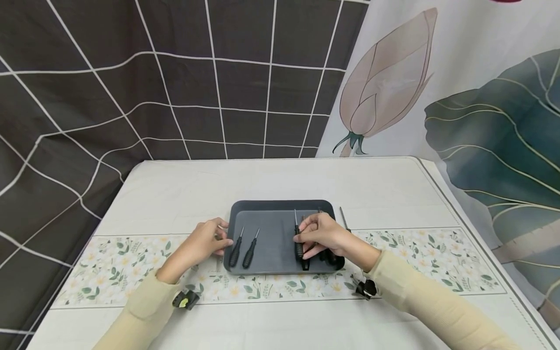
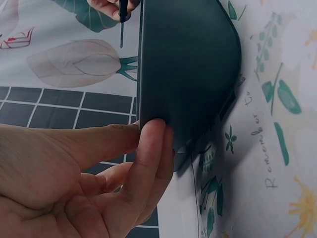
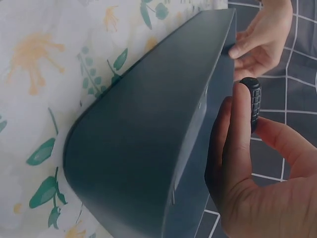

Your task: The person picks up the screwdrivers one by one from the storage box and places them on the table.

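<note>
A dark grey rectangular tray [image 1: 273, 238] lies on the table with several black-handled screwdrivers in it. My left hand [image 1: 207, 240] pinches its left wall, thumb over the rim and fingers outside, as the left wrist view shows at the tray edge [image 2: 183, 74]. Between thumb and fingers, my right hand [image 1: 321, 236] holds a screwdriver [image 1: 299, 250] by its ribbed handle [image 3: 255, 101], shaft pointing away from me. Two screwdrivers, one [image 1: 236, 250] nearest the left wall and another [image 1: 250, 253] beside it, lie in the tray's left part. More handles [image 1: 329, 256] lie partly hidden under my right hand.
Beyond the tray's right wall, another thin metal shaft [image 1: 343, 218] shows, its lower end behind my right forearm. A white tablecloth [image 1: 175, 194] with a floral band [image 1: 420, 257] covers the table. Dark checked cloth [image 1: 175, 87] and a flower-printed curtain [image 1: 393, 73] hang behind.
</note>
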`<state>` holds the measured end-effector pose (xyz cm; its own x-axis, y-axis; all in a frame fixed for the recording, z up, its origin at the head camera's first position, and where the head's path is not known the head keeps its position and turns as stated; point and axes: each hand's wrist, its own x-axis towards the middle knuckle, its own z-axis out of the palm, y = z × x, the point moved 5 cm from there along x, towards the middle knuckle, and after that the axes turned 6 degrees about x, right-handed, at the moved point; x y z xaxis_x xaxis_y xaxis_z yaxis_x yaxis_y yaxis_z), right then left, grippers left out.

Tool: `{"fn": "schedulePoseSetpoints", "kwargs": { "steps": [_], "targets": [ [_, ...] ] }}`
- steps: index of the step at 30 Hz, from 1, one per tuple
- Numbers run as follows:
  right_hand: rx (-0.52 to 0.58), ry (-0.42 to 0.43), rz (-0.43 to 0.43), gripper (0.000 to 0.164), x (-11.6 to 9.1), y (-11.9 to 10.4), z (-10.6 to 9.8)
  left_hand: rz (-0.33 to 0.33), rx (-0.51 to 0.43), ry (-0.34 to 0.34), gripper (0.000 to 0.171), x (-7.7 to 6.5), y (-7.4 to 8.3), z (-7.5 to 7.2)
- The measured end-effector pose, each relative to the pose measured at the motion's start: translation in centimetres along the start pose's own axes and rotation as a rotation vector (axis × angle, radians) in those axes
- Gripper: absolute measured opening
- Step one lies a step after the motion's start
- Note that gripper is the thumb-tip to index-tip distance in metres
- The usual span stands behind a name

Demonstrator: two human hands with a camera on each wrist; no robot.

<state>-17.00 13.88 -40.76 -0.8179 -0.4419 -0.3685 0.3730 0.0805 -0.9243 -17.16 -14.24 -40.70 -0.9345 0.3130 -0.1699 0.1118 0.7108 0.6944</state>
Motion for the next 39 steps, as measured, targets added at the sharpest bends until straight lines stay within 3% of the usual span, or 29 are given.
{"fn": "schedulePoseSetpoints", "kwargs": {
  "steps": [39],
  "targets": [
    [0.006, -0.047, -0.011, 0.031, -1.3, 0.7, -2.3, -0.006, 0.010, 0.004, 0.046, 0.2, -0.1, 0.1]
  ]
}}
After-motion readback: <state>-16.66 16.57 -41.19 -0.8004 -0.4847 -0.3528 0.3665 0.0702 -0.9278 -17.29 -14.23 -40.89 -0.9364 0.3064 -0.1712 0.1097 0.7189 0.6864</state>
